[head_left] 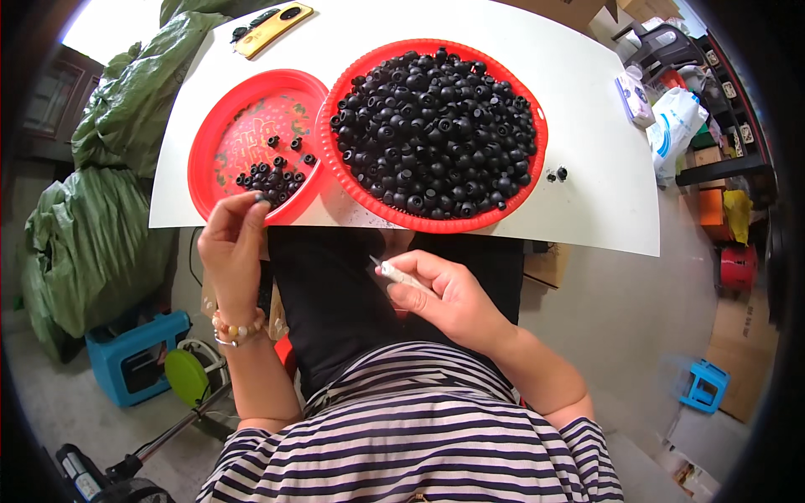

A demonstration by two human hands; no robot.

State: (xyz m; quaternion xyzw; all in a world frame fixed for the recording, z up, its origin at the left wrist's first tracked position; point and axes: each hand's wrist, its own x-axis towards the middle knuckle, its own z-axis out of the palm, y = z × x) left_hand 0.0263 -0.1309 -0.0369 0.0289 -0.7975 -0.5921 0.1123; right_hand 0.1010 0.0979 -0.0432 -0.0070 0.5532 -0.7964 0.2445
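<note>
Black rubber caps [436,126] are still filling the right basket [537,159]; only a few are lying in the left basket [205,134], so mostly undone. Left hand [231,243] is pinching one cap at its near rim; right hand [444,293] is gripping a small blade tool [394,272].

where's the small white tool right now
In the head view it is in the right hand, below the table edge: the thin white tool points up-left, just under the big red basket of black parts.
</note>
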